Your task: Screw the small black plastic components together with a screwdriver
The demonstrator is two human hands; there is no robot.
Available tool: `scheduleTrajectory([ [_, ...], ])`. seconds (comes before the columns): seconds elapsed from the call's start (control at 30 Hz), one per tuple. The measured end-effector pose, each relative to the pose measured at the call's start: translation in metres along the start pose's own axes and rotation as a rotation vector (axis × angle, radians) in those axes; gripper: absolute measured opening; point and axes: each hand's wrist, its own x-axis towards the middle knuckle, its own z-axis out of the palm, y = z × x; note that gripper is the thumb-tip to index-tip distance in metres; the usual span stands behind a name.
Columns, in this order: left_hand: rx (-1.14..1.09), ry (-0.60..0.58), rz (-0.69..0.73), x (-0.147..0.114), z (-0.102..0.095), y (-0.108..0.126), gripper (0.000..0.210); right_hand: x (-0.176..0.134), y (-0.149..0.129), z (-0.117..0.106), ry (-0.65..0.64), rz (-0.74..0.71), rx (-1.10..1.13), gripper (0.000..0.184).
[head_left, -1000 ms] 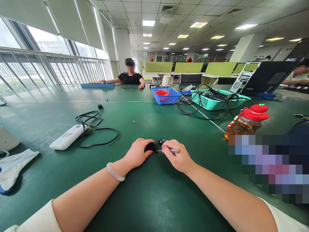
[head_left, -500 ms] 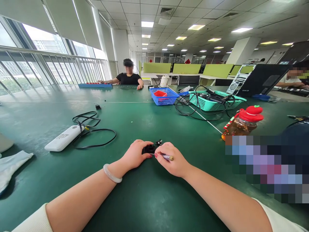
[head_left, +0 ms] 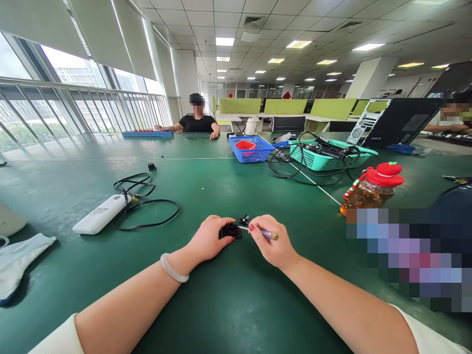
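Observation:
My left hand (head_left: 211, 237) is closed on a small flat black part (head_left: 231, 231) at the middle of the green table, thumb at its near edge and fingers over the far side. The part's exact kind is too small to make out. In my right hand (head_left: 272, 243) is a slim screwdriver (head_left: 266, 233), pinched between thumb and fingers. Its thin metal shaft points left, with the tip at or just over the black part. Small black pieces with shiny bits (head_left: 244, 220) lie just beyond, between my hands.
On the left are a white power bank (head_left: 99, 215) with a looped black cable (head_left: 162, 227) and a pale cloth (head_left: 22, 260). Farther off stand a blue basket (head_left: 252, 155) and a teal basket (head_left: 322, 162) with cables. A red-lidded bottle (head_left: 372, 191) is at right; a person (head_left: 197, 123) sits opposite.
My right hand has shifted slightly right with the screwdriver, uncovering more of its shaft and the black part. My left hand stays on the part. The view has tilted slightly.

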Motion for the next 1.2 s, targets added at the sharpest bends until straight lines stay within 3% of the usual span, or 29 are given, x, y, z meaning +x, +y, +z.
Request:
scheduleTrajectory([
  [0.2,-0.002,0.004,0.017,-0.0006,-0.0007,0.001,0.041,0.0009,0.0021,0.0029,-0.071,0.036,-0.023,0.036],
  [0.77,-0.039,0.004,-0.009,-0.0024,-0.0022,0.0038,0.04,0.0015,0.0021,0.0018,-0.099,0.021,-0.01,0.038],
  [1.2,-0.065,0.019,-0.008,-0.0012,-0.0004,0.0014,0.034,0.001,0.0046,0.0016,-0.163,-0.121,0.006,0.03],
])
